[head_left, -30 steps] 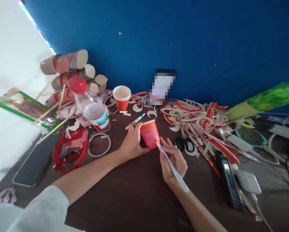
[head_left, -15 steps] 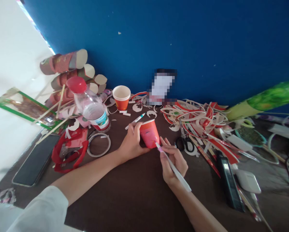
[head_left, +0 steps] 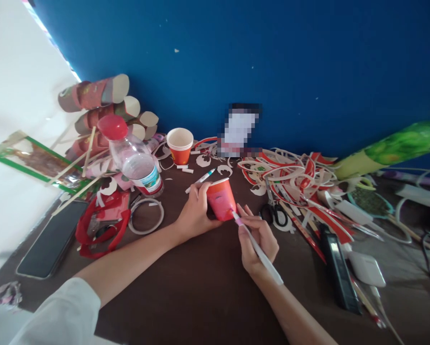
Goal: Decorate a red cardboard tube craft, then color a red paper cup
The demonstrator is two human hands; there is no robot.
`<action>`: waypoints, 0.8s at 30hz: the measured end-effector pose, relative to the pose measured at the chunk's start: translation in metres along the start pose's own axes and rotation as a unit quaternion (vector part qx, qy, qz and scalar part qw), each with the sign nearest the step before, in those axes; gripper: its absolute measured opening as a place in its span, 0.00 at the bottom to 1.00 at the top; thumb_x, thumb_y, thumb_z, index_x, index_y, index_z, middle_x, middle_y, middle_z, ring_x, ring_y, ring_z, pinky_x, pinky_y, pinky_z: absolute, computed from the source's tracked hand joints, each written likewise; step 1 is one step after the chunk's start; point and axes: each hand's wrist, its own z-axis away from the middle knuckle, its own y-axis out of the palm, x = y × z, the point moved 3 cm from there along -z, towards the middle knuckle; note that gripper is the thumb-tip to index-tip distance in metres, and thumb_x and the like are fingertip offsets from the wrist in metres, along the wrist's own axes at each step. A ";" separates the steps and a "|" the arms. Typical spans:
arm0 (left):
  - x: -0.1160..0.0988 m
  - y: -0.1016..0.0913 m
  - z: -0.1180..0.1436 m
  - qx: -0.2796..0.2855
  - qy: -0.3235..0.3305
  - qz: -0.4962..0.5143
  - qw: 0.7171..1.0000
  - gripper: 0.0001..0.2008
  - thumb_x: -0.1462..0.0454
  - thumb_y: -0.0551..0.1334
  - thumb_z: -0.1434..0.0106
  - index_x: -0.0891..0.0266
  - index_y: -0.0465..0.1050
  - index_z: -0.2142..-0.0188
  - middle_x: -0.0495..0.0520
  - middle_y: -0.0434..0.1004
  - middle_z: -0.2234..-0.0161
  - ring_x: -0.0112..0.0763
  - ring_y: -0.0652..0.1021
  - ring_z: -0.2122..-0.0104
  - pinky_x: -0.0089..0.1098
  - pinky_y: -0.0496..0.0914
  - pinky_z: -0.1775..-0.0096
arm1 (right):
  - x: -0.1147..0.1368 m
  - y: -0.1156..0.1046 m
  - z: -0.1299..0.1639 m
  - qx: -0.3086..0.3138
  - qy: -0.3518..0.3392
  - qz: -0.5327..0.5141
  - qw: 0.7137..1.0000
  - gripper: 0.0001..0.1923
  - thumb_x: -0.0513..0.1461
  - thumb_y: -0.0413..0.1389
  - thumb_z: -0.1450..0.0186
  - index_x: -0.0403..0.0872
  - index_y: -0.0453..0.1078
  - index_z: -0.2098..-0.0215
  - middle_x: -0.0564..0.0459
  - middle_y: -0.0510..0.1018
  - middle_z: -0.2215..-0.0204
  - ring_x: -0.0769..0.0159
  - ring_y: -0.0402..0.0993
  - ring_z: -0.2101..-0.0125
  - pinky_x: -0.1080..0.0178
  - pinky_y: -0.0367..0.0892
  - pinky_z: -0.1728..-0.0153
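Gripping the red cup [head_left: 222,200], left fingers [head_left: 202,193] hide part of it.

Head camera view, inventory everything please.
Held cup: one, orange and pink, centre
Held pen: one, white and pink, centre
Marker: one, white and blue, behind held cup
Cup stack: one, orange and white, back
Bottle: one, clear and red, left
Paper tubes: several, reddish, left
Sticks: several, pale, left
Packet: one, green and brown, left
Phone: one, black, left
Band: one, red, beside phone
Ring: one, whitish, beside band
Scissors: one pair, black, right
Paper strips: many, red and white, right
Long tool: one, black, right
Case: one, white, right
Wrapper: one, green, right
Scraps: many, white, scattered
Partition: one, blue, back
Tabletop: one, brown, below
Left hand: one, bare, holding cup
Right hand: one, bare, holding pen
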 end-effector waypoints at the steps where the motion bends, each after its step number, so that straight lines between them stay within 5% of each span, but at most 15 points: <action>1: 0.000 0.000 0.000 0.000 0.001 0.000 1.000 0.54 0.62 0.76 0.59 0.61 0.44 0.40 0.63 0.54 0.49 0.54 0.66 0.46 0.54 0.66 0.47 | 0.000 0.000 0.000 0.008 -0.011 0.007 1.000 0.07 0.32 0.54 0.38 0.49 0.70 0.63 0.52 0.78 0.67 0.51 0.77 0.51 0.39 0.63 0.42; 16: 0.000 0.001 0.000 -0.001 -0.001 0.007 1.000 0.54 0.60 0.76 0.58 0.60 0.42 0.40 0.63 0.53 0.49 0.54 0.65 0.45 0.54 0.66 0.47 | -0.001 -0.001 0.003 0.056 -0.050 0.022 0.997 0.09 0.30 0.55 0.41 0.49 0.70 0.64 0.54 0.77 0.71 0.49 0.75 0.48 0.38 0.59 0.40; 24: 0.000 0.001 0.000 0.001 -0.002 0.003 1.000 0.54 0.62 0.76 0.59 0.60 0.43 0.40 0.63 0.53 0.48 0.55 0.64 0.44 0.54 0.67 0.47 | 0.002 -0.002 -0.001 0.023 -0.034 0.010 0.999 0.07 0.32 0.53 0.38 0.49 0.69 0.64 0.53 0.77 0.70 0.50 0.77 0.51 0.39 0.64 0.43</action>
